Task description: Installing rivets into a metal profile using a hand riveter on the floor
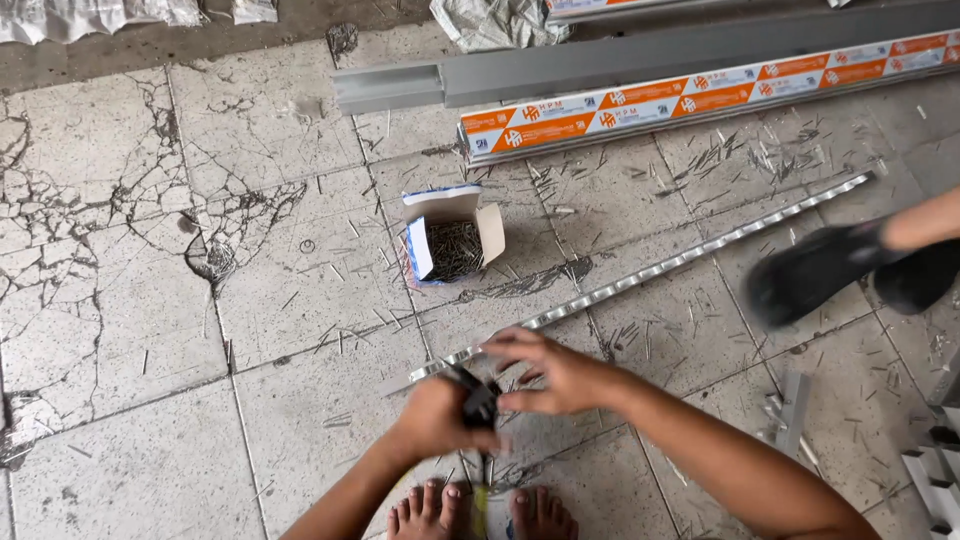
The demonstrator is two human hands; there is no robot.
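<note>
Black tool (478,400), small and blurred so its kind cannot be told, sits at the lower centre of the frame, gripped in the left hand (437,418) whose fingers are curled tight around it; the right hand (553,373) lies just beside it with fingers spread, fingertips touching the tool's top and the near end of a long perforated metal strip (660,268); bare toes (485,512) show at the bottom edge, directly below the hands, on the cracked tiled floor (120,300); the strip runs diagonally from the hands up toward the right of the frame; above the hands, near the centre, an open cardboard box of nails (452,245) stands on the floor, with loose nails scattered around it; at the right edge another person's leg with a black shoe (815,270) is blurred above the tiles; farthest, along the top, lie grey metal channels (620,62) and a long orange-and-white package (700,100), side by side.
</note>
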